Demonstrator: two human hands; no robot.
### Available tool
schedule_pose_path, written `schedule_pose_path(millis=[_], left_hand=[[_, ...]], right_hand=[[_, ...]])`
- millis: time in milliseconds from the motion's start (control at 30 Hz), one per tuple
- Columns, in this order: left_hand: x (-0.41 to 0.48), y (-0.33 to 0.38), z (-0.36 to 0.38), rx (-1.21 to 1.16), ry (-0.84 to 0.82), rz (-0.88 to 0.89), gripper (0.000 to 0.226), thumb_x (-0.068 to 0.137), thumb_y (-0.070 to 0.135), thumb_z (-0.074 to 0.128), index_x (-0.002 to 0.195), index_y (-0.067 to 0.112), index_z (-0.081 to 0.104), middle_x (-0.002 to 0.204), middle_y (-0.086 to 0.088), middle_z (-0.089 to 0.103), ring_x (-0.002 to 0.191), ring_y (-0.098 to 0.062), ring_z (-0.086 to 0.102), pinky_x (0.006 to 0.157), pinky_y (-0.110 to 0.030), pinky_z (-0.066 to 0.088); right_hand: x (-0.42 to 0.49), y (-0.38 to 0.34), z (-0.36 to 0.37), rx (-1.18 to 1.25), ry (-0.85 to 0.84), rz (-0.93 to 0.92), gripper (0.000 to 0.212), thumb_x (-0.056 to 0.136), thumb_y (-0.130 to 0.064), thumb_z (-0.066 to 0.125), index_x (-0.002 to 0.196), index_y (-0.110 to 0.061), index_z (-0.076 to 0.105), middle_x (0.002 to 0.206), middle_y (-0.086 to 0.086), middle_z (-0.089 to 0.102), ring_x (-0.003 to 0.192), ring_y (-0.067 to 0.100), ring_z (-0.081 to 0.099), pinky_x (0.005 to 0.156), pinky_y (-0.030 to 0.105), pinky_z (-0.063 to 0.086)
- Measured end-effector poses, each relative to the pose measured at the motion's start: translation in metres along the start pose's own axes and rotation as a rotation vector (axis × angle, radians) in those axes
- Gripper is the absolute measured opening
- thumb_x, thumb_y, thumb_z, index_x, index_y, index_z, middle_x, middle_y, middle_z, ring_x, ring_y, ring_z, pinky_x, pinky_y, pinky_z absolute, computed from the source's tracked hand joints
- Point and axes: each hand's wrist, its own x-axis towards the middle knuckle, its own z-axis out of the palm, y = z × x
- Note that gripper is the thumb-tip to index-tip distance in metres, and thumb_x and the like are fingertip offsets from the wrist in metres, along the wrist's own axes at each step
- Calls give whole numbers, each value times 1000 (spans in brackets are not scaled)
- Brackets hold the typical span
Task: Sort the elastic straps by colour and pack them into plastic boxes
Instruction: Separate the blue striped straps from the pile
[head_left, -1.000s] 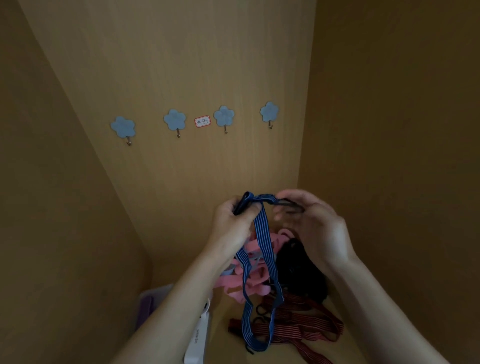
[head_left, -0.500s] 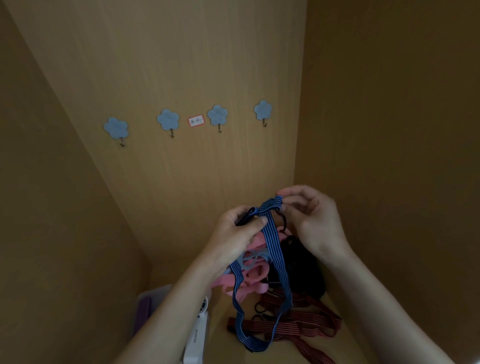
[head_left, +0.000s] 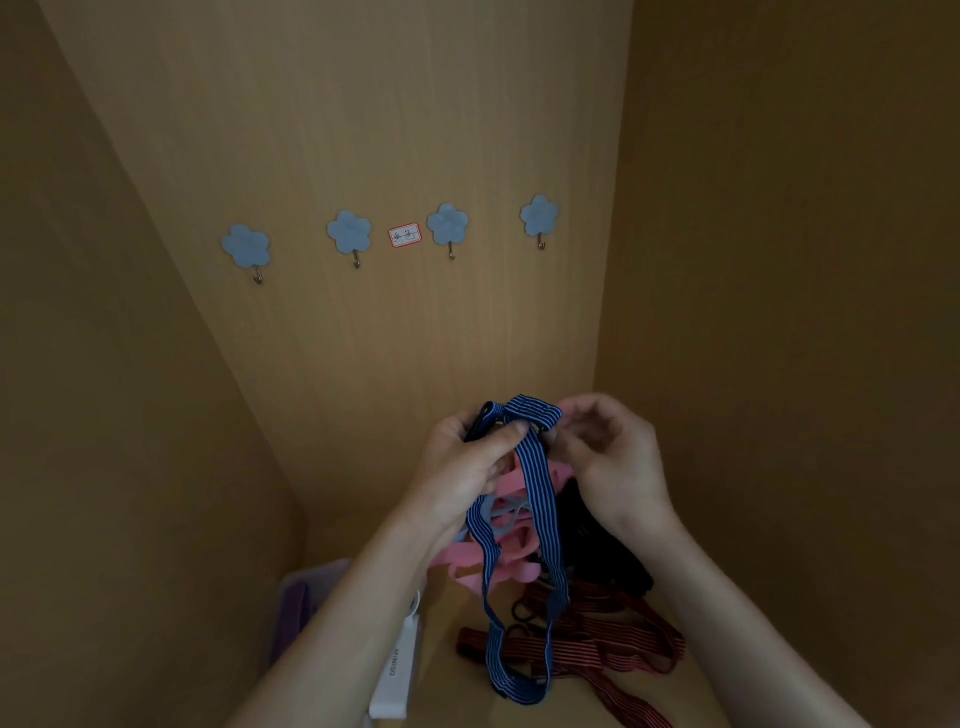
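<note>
Hands, left (head_left: 462, 462) and right (head_left: 610, 457), both pinch the blue striped strap (head_left: 540, 499) above a strap pile (head_left: 587, 597).

Dim wooden walls (head_left: 363, 130) bear four blue flower hooks (head_left: 349, 232).

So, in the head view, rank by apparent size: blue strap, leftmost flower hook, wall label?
Largest: blue strap, though nearness to the camera enlarges it.
Then: leftmost flower hook.
Smallest: wall label.
</note>
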Motion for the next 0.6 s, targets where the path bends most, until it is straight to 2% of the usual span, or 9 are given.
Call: schedule_pose_path(millis=[100,167,233,267,333,400,467,533,600], left_hand=[[-1,-2,0,38,31,-18,11,93,14,71,101,7,71,54,8,43,46,-8,30,43,-22,24],[-1,-2,2,59,52,-6,12,91,12,72,101,5,71,59,4,51,46,-8,42,45,-20,33],[-1,-2,4,124,66,52,9,91,10,72,100,6,73,73,-5,62,64,-12,64,59,-19,50],[1,-3,4,161,69,78,9,91,9,72,99,6,73,77,-6,63,72,-14,67,67,-20,53],[0,-3,4,206,70,105,11,90,10,74,100,6,72,76,-1,61,77,-14,67,73,-22,54],[0,-2,4,206,50,97,11,89,12,75,99,7,73,77,0,64,79,-16,69,75,-24,55],[-1,0,6,168,19,68,3,90,10,73,93,11,74,73,6,68,70,-8,68,65,-16,51],[-3,-1,9,147,-16,50,8,93,8,69,88,14,72,55,17,59,49,3,53,50,-8,39],[-3,-4,8,138,-32,25,6,95,11,67,89,13,69,46,19,49,41,2,43,45,-9,32]], right_hand=[[0,-1,-2,14,-28,16,20,86,5,70,91,-15,69,87,4,72,84,22,69,75,28,58],[0,-2,-3,19,-43,22,20,86,4,71,90,-15,70,86,4,72,84,24,69,75,32,59],[2,-3,-5,48,-52,50,17,85,2,74,89,-15,71,86,8,72,85,31,69,78,43,60],[3,-3,-6,67,-55,65,16,85,1,75,89,-14,71,86,12,72,86,35,70,79,47,60],[6,-4,-8,95,-55,101,14,85,1,75,89,-12,71,88,18,72,86,39,70,80,51,61],[8,-6,-9,100,-59,124,13,86,2,73,90,-10,71,90,21,71,87,39,71,78,46,62],[9,-8,-10,110,-61,135,12,88,4,70,90,-8,69,92,22,71,87,37,71,74,37,63],[9,-9,-10,101,-49,140,14,89,7,66,89,-7,68,92,21,70,87,35,71,69,29,61],[9,-9,-9,65,-41,141,20,89,11,62,88,-8,66,91,18,70,86,33,71,66,26,60]])
